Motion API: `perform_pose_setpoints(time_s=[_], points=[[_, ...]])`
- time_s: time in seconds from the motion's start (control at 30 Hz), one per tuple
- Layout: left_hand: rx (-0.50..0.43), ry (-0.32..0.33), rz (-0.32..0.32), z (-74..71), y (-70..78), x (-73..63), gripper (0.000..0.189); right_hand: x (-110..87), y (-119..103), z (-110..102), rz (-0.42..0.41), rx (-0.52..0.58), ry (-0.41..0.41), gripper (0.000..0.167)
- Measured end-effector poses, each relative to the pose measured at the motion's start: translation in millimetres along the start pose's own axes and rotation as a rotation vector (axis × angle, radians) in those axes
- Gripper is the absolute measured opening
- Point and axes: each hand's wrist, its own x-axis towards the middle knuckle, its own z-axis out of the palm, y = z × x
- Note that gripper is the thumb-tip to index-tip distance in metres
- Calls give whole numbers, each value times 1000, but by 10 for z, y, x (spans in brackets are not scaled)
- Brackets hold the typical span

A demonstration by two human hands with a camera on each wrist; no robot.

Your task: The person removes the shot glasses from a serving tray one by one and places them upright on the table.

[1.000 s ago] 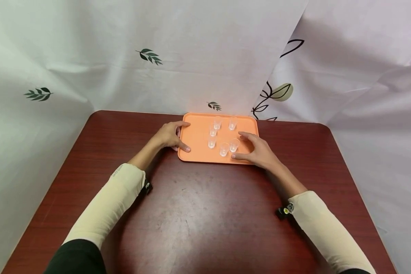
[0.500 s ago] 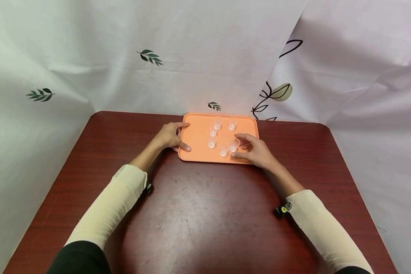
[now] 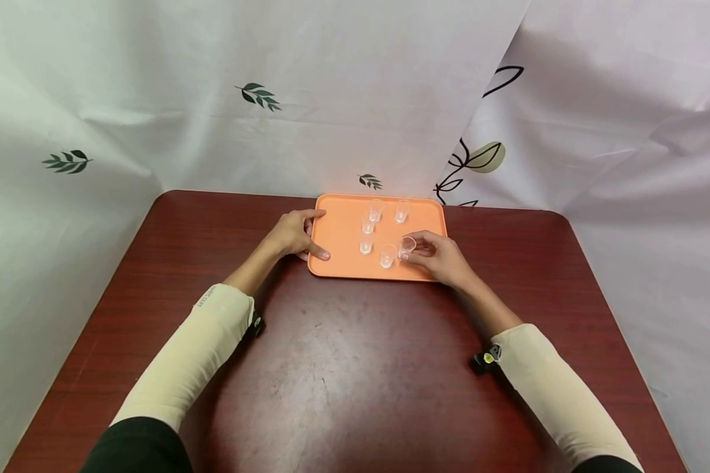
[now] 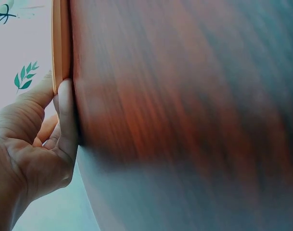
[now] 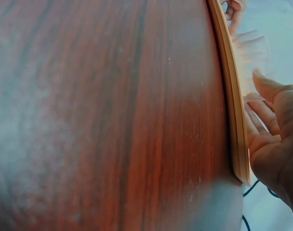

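Note:
An orange tray (image 3: 340,236) lies at the far edge of the table, bearing several small clear plastic cups. My left hand (image 3: 292,233) holds the tray's left edge, its thumb and index finger over the rim. The left wrist view shows that hand (image 4: 38,130) against the tray's edge (image 4: 62,43). Between thumb and fingers, my right hand (image 3: 440,258) pinches one clear cup (image 3: 407,246) over the tray's right front part. Just left of it stands another cup (image 3: 387,256). Farther back are a cup (image 3: 402,211) on the right and a rough line of cups (image 3: 365,244) near the middle.
The dark red wooden table (image 3: 331,368) stretches from the tray toward me. Behind it hangs a white cloth (image 3: 343,92) with leaf prints, close to the tray's back rim. Dark cables (image 5: 252,187) show beyond the tray's end in the right wrist view.
My right thumb and fingers have closed from a wide spread onto the front right cup, which has shifted slightly and now tilts. The left hand and tray look unchanged.

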Motion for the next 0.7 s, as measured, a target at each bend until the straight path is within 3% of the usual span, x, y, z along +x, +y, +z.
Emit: perform_pose_setpoints(time_s=[0.27,0.7], points=[[5,3,8,-6,-1,-18,117,7,17,-3,17,93,9,41],[18,10,6,4,15,-15,116,51,-31,-183,53,103,30,42]])
